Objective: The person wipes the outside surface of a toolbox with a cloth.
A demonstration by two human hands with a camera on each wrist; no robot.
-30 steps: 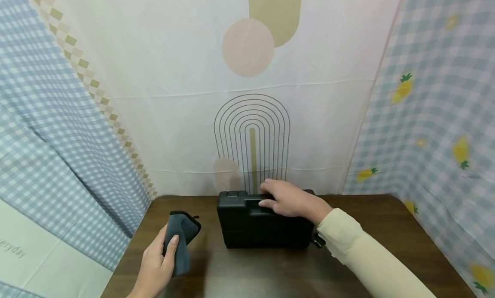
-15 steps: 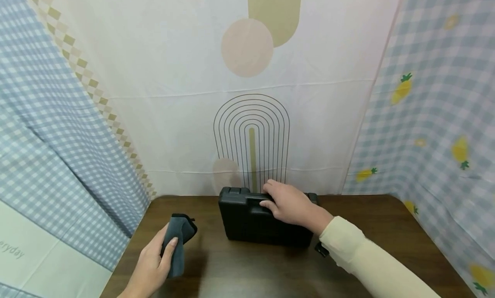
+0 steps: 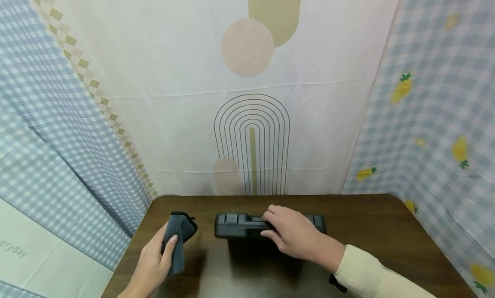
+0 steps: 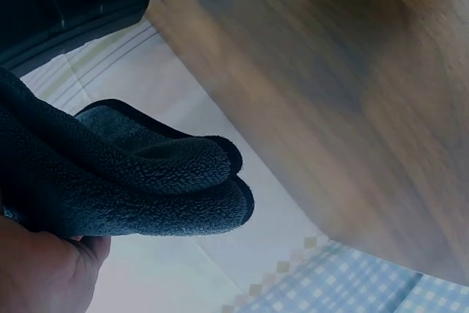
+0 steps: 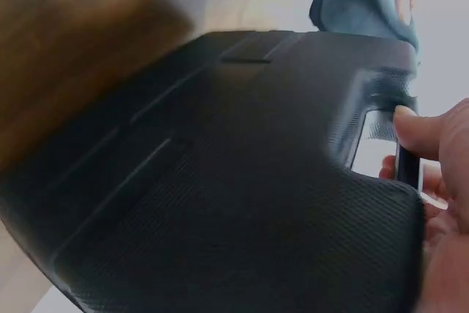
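My right hand (image 3: 295, 235) grips the handle of a black hard plastic carrying case (image 3: 233, 225). In the head view the case shows mostly its narrow handle edge, above a dark shadow on the table. The right wrist view catches the broad ribbed face of the case (image 5: 256, 152), with thumb and fingers around the handle bar. To the left, my left hand (image 3: 152, 261) holds a folded grey-blue cloth (image 3: 177, 246) with black edging, thumb on top. The cloth (image 4: 139, 188) looks fuzzy in the left wrist view and stays apart from the case in the head view.
Beneath both hands lies a brown wooden table (image 3: 367, 229) with rounded far corners. A white printed curtain (image 3: 174, 130) hangs behind it. Blue checked fabric (image 3: 77, 117) hangs at the left, and checked fabric with pineapples (image 3: 437, 130) at the right.
The case has tilted so that its handle edge now faces the head camera and its broad side has gone from that view. My right hand has moved lower with it. My left hand hardly moved.
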